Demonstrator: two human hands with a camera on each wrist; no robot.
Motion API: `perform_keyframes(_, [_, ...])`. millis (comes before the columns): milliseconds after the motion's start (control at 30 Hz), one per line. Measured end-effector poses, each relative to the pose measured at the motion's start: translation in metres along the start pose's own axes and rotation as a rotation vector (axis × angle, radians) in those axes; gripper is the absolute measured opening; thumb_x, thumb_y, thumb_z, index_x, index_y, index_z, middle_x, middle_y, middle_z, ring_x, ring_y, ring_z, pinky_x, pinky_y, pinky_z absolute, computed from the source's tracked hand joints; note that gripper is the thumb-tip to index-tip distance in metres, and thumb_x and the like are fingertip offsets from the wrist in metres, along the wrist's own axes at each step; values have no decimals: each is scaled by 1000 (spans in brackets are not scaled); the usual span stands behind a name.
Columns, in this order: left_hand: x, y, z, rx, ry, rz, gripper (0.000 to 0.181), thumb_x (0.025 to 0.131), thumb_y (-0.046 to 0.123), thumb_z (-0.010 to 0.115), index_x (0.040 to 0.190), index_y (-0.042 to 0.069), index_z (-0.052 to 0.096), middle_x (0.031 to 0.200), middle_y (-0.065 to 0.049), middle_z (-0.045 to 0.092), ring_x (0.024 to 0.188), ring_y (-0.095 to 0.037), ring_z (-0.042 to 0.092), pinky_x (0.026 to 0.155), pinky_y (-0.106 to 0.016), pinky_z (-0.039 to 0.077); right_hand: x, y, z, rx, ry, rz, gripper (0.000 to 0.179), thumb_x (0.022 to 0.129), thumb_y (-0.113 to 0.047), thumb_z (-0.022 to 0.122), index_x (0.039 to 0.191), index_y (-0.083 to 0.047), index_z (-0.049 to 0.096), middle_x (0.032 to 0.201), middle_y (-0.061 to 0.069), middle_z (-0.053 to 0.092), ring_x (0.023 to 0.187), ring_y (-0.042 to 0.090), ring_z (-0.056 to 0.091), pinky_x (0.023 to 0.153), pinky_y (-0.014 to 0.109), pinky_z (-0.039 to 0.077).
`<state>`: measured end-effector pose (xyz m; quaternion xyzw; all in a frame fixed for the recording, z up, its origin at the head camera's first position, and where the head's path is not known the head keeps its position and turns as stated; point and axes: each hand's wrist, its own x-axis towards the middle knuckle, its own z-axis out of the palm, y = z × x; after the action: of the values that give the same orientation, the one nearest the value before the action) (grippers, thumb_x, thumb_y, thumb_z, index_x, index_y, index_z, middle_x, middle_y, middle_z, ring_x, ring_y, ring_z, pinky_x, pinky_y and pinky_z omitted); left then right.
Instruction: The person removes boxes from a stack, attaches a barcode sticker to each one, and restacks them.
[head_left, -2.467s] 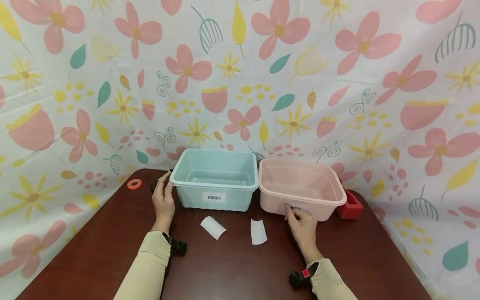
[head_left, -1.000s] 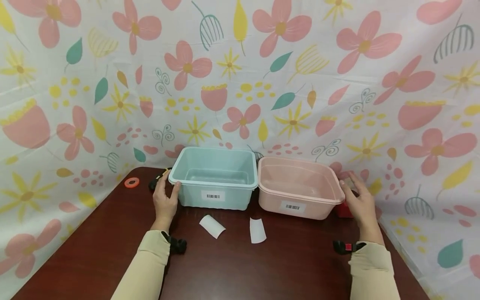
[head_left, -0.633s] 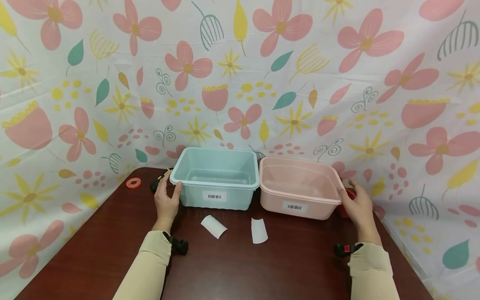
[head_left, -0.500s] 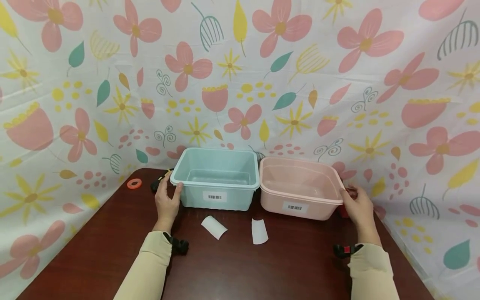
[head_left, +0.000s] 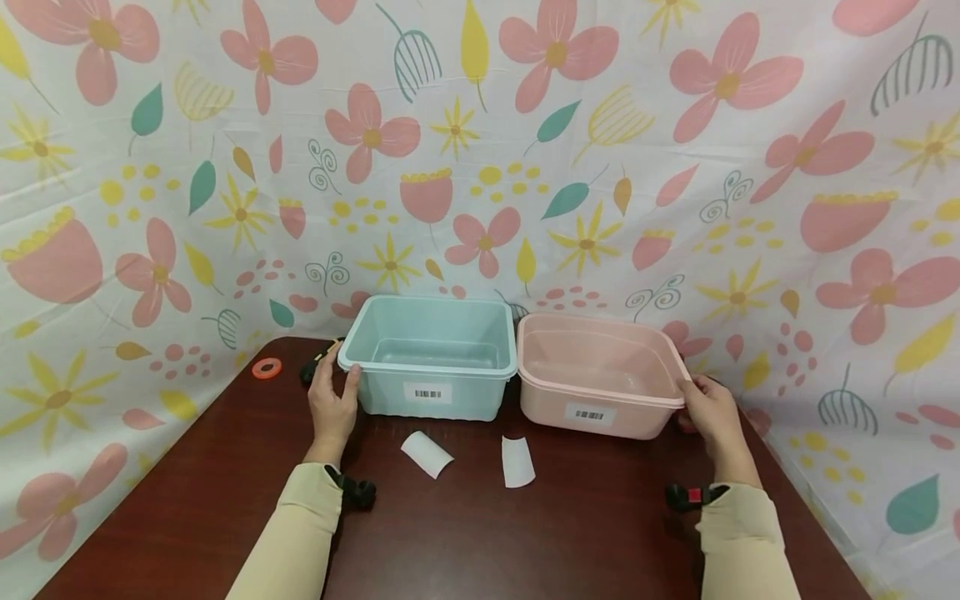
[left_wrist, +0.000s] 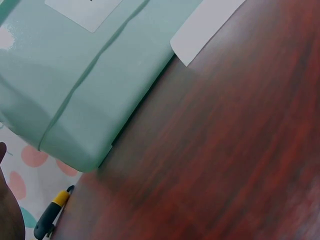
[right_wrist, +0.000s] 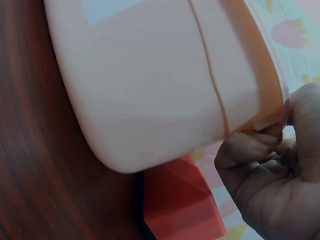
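Note:
A light blue plastic tub [head_left: 427, 400] stands at the back of the table, with a barcode label [head_left: 428, 393] on its front. My left hand [head_left: 332, 408] holds its left front corner, thumb at the front rim and fingers along the side. To its right stands a pink plastic tub [head_left: 540, 400] with a barcode label [head_left: 590, 414] on its front. My right hand [head_left: 716, 417] grips this tub's right rim. In the right wrist view the fingers [right_wrist: 245, 150] curl under the rim, with the thumb on the outer side. Both tubs have bare insides.
Two curled white paper pieces [head_left: 427, 454] lie in front of the tubs. An orange tape roll [head_left: 267, 367] sits at the far left. A dark tool with a yellow collar [left_wrist: 52, 212] lies behind my left hand. A red box [right_wrist: 180, 205] stands beside the pink tub. Floral cloth hangs behind.
My right hand has left the front label of the pink tub, moved right and back, and curled its fingers round the right rim. The left hand stays at the blue tub.

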<state>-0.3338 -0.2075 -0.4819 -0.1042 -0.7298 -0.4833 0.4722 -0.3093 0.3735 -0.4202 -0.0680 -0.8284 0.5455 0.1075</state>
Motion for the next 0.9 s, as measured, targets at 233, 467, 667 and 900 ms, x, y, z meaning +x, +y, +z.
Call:
perform_keyframes(233, [1,3,1,-8,2,-19,47,98,19,66,142,5,55,134,-13,60,123,-31,55,107,-36,39,-2,-8,-1,134,19,-56,50,106,-24,44,138,14,45,77,-12,61,68,0,59,60,23,55])
perform_keyframes(467, [1,10,2,-80,18,-129,46,96,13,68,140,3,56,137,-14,59,127,-30,52,110,-44,37,-10,-33,-2,95,131,-138,52,105,-26,46,143,10,47,81,-19,61,71,1,62,61,23,56])
perform_keyframes(667, [2,34,0,-196,9,-252,47,97,10,65,141,-3,53,141,-19,55,130,-29,49,108,-30,34,-22,-61,-7,279,273,-101,46,101,-19,54,140,6,53,73,-19,64,61,2,64,53,19,53])
perform_keyframes(900, [7,61,-5,-204,-5,-259,48,97,10,63,140,-7,51,141,-25,53,126,-31,50,100,-19,36,-35,-88,-14,719,350,-109,42,100,-12,59,138,5,56,78,-2,71,58,7,67,48,23,53])
